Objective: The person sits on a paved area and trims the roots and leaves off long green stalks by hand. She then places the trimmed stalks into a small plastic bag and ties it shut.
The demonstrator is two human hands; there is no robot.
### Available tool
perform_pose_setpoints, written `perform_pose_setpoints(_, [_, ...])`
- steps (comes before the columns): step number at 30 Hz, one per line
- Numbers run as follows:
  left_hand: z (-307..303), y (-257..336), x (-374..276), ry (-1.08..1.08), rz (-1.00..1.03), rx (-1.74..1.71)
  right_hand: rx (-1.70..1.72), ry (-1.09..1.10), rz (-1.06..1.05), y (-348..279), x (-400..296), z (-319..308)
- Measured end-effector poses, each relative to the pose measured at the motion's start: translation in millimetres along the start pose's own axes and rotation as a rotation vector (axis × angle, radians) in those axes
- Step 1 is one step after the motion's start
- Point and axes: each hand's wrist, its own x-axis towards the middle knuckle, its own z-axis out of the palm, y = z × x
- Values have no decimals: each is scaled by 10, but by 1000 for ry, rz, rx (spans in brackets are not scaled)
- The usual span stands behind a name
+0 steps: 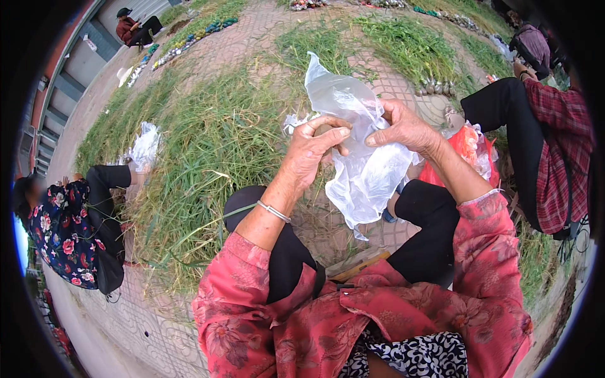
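Observation:
A thin, translucent plastic bag (366,177) hangs crumpled in front of me, its upper corner standing up. My right hand (409,127) pinches the bag between thumb and fingers. Beside it, my left hand (309,149) is curled around a small brownish lump (323,130), mostly covered by the fingers; what it is cannot be made out. The left fingertips meet the bag's edge. Below and left of my hands lies a broad heap of cut green grass-like plants (212,127). More white plastic (295,123) shows behind my left hand.
A red plastic bag (461,151) with pale plastic in it sits by my right knee. People sit at left (66,231) and right (557,151). Farther off on the paving (208,52), plant bundles (411,47) lie in rows, with wrapped root ends (435,88).

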Motion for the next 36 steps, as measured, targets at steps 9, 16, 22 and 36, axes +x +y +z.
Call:
perform_pose_setpoints(9, [-280, 110, -10, 344, 185, -156, -142, 195, 127, 228, -51, -377])
perform_pose_setpoints(16, [-258, 107, -22, 426, 146, -189, 301, 464, 39, 307, -37, -553])
perform_pose_setpoints(22, [-231, 98, 27, 429, 183, -320, 414, 442, 3, 203, 14, -513])
perform_pose_setpoints(36, [-169, 40, 20, 339, 160, -209, 75, 520, -58, 117, -40, -484])
